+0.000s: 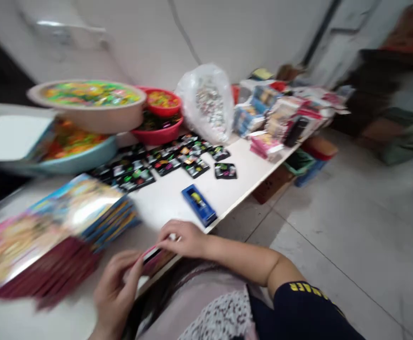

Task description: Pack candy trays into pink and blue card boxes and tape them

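Note:
Near the table's front edge, a small flat pink box [152, 255] with a dark strip along its side is held between my two hands. My left hand [118, 283] grips its left end between thumb and fingers. Around the other end, my right hand [184, 238] is curled, with a small white bit showing by its thumb. A blue tape dispenser [198, 204] lies just beyond my right hand. To the left are a stack of blue picture boxes [96, 208] and a blurred stack of dark red ones [47, 264].
Black sachets [164, 158] are spread across the table. Behind them stand a pale oval tub [100, 118] of colourful pieces, a blue basin [82, 156], red bowls [157, 136] and a clear plastic bag [192, 101]. More boxes [280, 115] are piled at the far right.

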`<state>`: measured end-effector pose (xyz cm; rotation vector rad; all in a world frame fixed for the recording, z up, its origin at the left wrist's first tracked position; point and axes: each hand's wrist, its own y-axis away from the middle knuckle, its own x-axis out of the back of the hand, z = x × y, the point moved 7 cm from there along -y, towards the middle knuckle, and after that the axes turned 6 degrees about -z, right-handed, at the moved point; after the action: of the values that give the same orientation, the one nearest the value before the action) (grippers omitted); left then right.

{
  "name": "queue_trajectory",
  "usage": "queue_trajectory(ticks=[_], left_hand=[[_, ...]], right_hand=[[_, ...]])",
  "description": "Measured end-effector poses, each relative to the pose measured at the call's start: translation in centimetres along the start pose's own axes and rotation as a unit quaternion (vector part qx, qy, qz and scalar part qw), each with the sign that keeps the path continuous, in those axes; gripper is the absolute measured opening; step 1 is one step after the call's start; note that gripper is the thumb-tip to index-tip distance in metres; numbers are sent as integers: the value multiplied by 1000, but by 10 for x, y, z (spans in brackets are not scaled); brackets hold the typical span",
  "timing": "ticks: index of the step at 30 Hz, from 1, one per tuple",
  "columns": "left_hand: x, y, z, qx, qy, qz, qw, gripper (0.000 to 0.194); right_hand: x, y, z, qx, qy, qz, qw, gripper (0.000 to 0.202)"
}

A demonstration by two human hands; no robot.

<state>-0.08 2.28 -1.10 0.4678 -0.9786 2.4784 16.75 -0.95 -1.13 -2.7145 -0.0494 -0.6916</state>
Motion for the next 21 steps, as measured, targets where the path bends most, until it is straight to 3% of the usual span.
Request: queue_trajectory(ticks=[4, 7, 13, 17, 21], left_hand=[[-4, 12, 9, 21, 16, -66, 997, 6], [0, 16, 7, 56, 45, -51, 996, 5], [-1, 25, 20, -48, 19, -135, 989, 30], [-3, 33, 16, -49, -39, -122, 990, 31], [-6, 34, 4, 28, 35, -69, 997, 19]], right_hand=[[-1, 20, 1, 45, -51, -14, 998, 21], [-5, 31, 7, 98, -28, -50, 994, 21], [-6, 47, 12, 117, 7, -14, 993, 21], [-13, 48, 17, 113, 23, -12, 993, 18], [-20, 44, 16, 114, 29, 15, 993, 19]])
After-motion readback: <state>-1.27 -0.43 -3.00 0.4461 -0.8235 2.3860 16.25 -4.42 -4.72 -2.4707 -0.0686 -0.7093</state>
